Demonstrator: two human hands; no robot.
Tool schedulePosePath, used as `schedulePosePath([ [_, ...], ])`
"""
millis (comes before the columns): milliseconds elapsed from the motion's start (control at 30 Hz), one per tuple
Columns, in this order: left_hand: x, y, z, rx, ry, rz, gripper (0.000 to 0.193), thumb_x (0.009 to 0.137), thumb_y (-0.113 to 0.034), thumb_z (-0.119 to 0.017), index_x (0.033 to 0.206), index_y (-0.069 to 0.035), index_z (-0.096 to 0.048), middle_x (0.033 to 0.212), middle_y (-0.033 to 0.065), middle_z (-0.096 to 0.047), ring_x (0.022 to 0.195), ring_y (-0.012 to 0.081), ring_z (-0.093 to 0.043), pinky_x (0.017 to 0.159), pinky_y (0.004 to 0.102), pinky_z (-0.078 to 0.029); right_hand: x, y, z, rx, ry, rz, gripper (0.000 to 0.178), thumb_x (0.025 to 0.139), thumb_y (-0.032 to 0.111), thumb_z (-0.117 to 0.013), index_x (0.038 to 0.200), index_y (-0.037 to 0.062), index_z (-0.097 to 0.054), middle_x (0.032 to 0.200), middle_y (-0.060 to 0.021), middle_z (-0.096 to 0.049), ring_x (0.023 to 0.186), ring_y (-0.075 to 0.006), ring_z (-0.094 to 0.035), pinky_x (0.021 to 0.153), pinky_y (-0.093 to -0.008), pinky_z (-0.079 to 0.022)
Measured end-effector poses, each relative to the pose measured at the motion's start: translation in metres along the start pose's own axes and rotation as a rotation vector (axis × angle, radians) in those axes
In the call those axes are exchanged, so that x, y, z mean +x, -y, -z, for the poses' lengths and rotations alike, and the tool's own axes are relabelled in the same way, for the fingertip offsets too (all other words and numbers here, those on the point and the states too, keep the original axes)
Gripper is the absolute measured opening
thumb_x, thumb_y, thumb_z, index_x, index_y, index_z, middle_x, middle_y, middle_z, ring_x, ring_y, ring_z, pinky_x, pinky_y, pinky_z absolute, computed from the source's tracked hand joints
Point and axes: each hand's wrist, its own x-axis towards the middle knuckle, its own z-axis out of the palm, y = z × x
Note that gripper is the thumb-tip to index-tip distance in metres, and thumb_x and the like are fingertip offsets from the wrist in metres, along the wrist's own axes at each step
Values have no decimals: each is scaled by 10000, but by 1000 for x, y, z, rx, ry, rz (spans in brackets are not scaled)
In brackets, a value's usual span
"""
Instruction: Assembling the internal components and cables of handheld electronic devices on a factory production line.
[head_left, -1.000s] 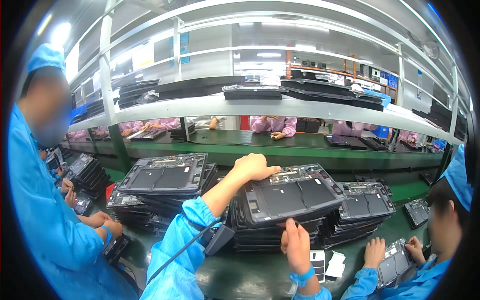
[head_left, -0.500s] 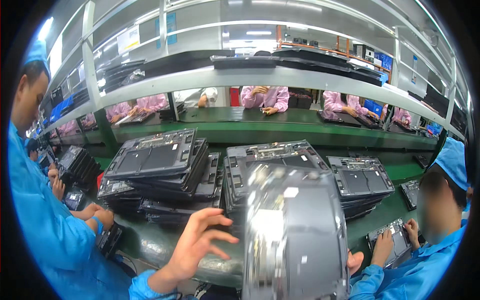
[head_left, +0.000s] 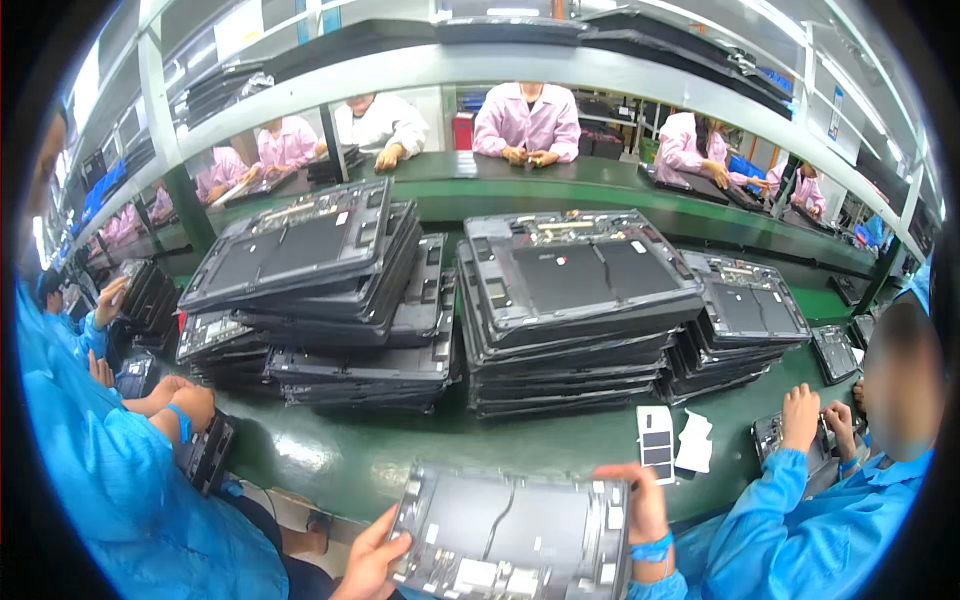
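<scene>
Chassis (head_left: 512, 530) (dark, its innards bare to view) was at near centre | left hand (head_left: 372, 560) grasped its left edge | right hand (head_left: 648, 505) grasped its right edge, toward the far corner | middle stack (head_left: 575, 330) stood beyond on the green surface (head_left: 370, 455) | white card (head_left: 655, 445) lay right of centre

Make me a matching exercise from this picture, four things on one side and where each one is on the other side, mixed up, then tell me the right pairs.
Things:
1. held device
2. left hand
3. right hand
4. white card

Places:
A. at the device's right edge, with a blue band at its wrist
B. on the green table, just left of the white paper
C. between the person's two hands
D. at the device's left edge, thumb on top

Right pairs: 1-C, 2-D, 3-A, 4-B
</scene>
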Motion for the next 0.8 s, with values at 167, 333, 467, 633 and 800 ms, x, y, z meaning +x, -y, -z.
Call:
schedulePosePath([
  [167,35,35,-3,200,202,-290,793,969,-132,-571,1561,13,-63,1578,206,-246,1415,236,-334,1148,334,-270,6,20,-8,-67,-300,441,492,1040,400,-367,1043,-4,-649,689,0,-464,691,-130,-468,692,-304,-415],
  [333,37,70,-23,816,20,-899,862,923,-265,-645,1517,84,-127,1465,250,-345,1359,434,-315,1151,500,-204,1,20,-13,-80,-62,267,399,1066,391,-374,974,54,-568,724,4,-480,581,-83,-398,534,-251,-329],
  [467,51,23,-14,1274,386,-1200,454,800,-311,-725,1207,-126,-645,1286,125,-537,1259,351,-446,1075,541,-283,-20,14,-58,-241,50,293,172,1043,183,-485,1086,19,-514,793,-85,-602,621,-107,-538,562,-233,-460],
  [633,83,-25,-27,1388,646,-1196,232,794,-203,-735,1019,-164,-696,1084,8,-605,1121,246,-529,1032,473,-361,-26,-1,-65,-229,191,187,159,993,25,-533,1138,-31,-495,1014,-201,-686,859,-191,-669,690,-288,-562],
  [800,106,-41,-36,1286,842,-1168,150,768,-168,-763,891,-137,-682,957,10,-579,1027,236,-545,978,418,-411,-33,1,-81,-335,240,67,155,952,-14,-604,1095,-70,-621,988,-193,-718,877,-197,-702,745,-292,-577],
])
